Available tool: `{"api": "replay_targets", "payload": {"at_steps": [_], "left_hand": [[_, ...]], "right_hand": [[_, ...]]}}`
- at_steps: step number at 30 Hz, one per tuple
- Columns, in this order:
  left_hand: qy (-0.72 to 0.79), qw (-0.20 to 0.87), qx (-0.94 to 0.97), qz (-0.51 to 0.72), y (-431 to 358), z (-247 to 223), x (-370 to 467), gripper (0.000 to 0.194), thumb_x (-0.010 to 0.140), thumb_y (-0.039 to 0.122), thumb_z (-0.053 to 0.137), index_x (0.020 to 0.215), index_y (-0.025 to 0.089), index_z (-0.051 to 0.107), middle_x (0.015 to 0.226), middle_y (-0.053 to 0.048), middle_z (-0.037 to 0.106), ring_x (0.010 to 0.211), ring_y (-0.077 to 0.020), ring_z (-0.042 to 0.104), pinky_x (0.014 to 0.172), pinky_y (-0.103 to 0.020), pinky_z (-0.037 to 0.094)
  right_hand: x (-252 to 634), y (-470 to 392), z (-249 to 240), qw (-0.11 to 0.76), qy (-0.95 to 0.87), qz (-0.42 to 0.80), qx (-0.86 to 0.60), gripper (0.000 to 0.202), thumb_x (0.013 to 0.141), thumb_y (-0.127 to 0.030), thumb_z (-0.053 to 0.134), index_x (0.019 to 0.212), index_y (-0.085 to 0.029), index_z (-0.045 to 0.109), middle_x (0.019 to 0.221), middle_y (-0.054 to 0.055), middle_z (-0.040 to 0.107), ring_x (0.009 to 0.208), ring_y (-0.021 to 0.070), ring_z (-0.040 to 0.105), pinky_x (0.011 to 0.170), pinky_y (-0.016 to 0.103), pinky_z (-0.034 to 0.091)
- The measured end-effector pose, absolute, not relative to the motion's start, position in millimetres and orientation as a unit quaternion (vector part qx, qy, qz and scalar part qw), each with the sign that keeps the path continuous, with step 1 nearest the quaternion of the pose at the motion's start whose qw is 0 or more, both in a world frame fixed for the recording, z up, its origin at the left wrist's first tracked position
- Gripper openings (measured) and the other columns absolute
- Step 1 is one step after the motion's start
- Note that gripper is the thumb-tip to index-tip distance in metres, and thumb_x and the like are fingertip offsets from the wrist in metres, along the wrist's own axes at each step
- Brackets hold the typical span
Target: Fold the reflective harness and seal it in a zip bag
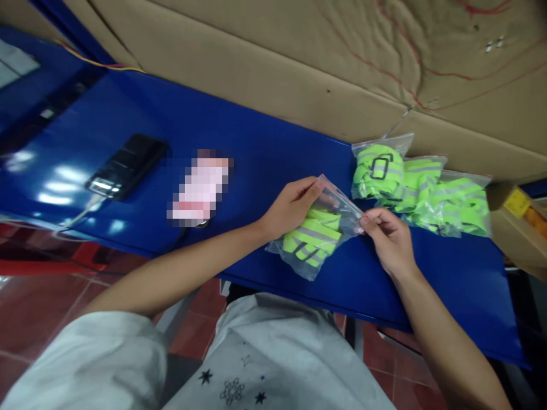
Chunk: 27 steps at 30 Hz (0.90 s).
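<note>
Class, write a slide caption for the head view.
Left hand and right hand grip a clear bag of neon-green strapping at a blue table, near more filled bags.

Glare [62, 187] on table [265, 154], pixelated patch [200, 191], slight blur

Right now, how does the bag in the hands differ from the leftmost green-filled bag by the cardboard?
The held bag is pinched along its top by the left hand and right hand; the leftmost bag is in neither.
The held bag lies nearer the front edge of the blue table; the leftmost bag is at its back edge.
The held bag's dark buckle shows near its lower end; the leftmost bag's shows near its middle.
Both are clear, with green, grey-striped strap inside.
</note>
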<state>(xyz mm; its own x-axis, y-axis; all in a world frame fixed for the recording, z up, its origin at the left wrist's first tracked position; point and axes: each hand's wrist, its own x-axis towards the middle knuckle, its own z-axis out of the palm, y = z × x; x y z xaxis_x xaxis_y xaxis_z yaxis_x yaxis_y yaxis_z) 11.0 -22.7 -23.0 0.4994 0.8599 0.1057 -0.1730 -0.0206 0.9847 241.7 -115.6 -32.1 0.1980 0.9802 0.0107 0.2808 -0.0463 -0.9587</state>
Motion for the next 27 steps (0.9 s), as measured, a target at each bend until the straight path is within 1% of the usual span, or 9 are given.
{"api": "replay_targets", "payload": {"at_steps": [4, 10, 13, 15, 17, 20, 24, 27], "left_hand": [[0.289, 0.650, 0.583, 0.393, -23.7, -24.6, 10.8, 0.040, 0.108, 0.050, 0.053, 0.103, 0.016, 0.073, 0.099, -0.007, 0.080, 0.099, -0.0197, 0.074, 0.095, -0.030, 0.055], [0.307, 0.636, 0.603, 0.371, -28.4, -22.6, 11.8, 0.043, 0.107, 0.053, 0.052, 0.105, 0.015, 0.073, 0.103, -0.007, 0.078, 0.102, -0.0200, 0.073, 0.093, -0.029, 0.054], [0.307, 0.624, 0.616, 0.370, -29.4, -23.8, 12.5, 0.043, 0.107, 0.052, 0.053, 0.114, 0.015, 0.073, 0.101, -0.007, 0.078, 0.098, -0.0189, 0.073, 0.090, -0.028, 0.053], [0.301, 0.619, 0.622, 0.372, -30.2, -25.0, 12.9, 0.042, 0.108, 0.052, 0.053, 0.119, 0.016, 0.072, 0.100, -0.006, 0.078, 0.096, -0.0183, 0.073, 0.088, -0.027, 0.053], [0.299, 0.616, 0.626, 0.374, -31.3, -26.1, 13.5, 0.042, 0.108, 0.052, 0.053, 0.121, 0.016, 0.072, 0.100, -0.006, 0.078, 0.095, -0.0180, 0.073, 0.088, -0.027, 0.053], [0.293, 0.617, 0.629, 0.371, -33.2, -26.9, 14.7, 0.043, 0.108, 0.052, 0.053, 0.119, 0.016, 0.072, 0.103, -0.006, 0.078, 0.095, -0.0181, 0.073, 0.087, -0.027, 0.054], [0.282, 0.624, 0.629, 0.366, -35.7, -26.1, 16.1, 0.043, 0.108, 0.052, 0.053, 0.119, 0.015, 0.072, 0.102, -0.006, 0.078, 0.095, -0.0178, 0.074, 0.087, -0.027, 0.055], [0.286, 0.623, 0.634, 0.359, -37.7, -25.8, 16.6, 0.043, 0.108, 0.052, 0.053, 0.120, 0.016, 0.073, 0.103, -0.006, 0.078, 0.095, -0.0182, 0.073, 0.086, -0.027, 0.054]], "right_hand": [[240.5, -116.5, -34.0, 0.463, -0.524, 0.372, -0.610, 0.026, 0.093, -0.048, 0.077, 0.087, -0.023, 0.071, 0.074, 0.000, 0.067, 0.064, 0.0132, 0.056, 0.059, 0.025, 0.042], [233.0, -116.9, -25.0, 0.447, -0.533, 0.372, -0.614, 0.038, 0.091, -0.058, 0.077, 0.082, -0.022, 0.069, 0.066, -0.001, 0.060, 0.057, 0.0119, 0.048, 0.054, 0.025, 0.036], [229.4, -116.5, -22.4, 0.440, -0.528, 0.389, -0.613, 0.043, 0.088, -0.064, 0.077, 0.083, -0.022, 0.068, 0.068, -0.001, 0.061, 0.059, 0.0121, 0.049, 0.055, 0.025, 0.038], [227.7, -116.5, -21.5, 0.434, -0.528, 0.393, -0.615, 0.045, 0.088, -0.065, 0.076, 0.081, -0.021, 0.067, 0.067, -0.001, 0.059, 0.059, 0.0117, 0.048, 0.054, 0.025, 0.037], [226.4, -116.7, -20.9, 0.430, -0.530, 0.395, -0.614, 0.046, 0.089, -0.065, 0.076, 0.079, -0.021, 0.066, 0.065, -0.001, 0.058, 0.058, 0.0112, 0.046, 0.054, 0.024, 0.036], [224.4, -117.2, -19.8, 0.431, -0.535, 0.402, -0.605, 0.045, 0.089, -0.064, 0.076, 0.082, -0.021, 0.066, 0.067, -0.001, 0.059, 0.058, 0.0108, 0.046, 0.053, 0.024, 0.036], [221.1, -117.8, -18.9, 0.436, -0.535, 0.395, -0.606, 0.042, 0.089, -0.060, 0.076, 0.080, -0.021, 0.063, 0.065, -0.002, 0.055, 0.056, 0.0100, 0.043, 0.052, 0.024, 0.033], [219.9, -118.4, -19.7, 0.428, -0.536, 0.397, -0.610, 0.037, 0.090, -0.055, 0.075, 0.082, -0.022, 0.063, 0.066, -0.002, 0.054, 0.056, 0.0102, 0.042, 0.051, 0.024, 0.033]]}}
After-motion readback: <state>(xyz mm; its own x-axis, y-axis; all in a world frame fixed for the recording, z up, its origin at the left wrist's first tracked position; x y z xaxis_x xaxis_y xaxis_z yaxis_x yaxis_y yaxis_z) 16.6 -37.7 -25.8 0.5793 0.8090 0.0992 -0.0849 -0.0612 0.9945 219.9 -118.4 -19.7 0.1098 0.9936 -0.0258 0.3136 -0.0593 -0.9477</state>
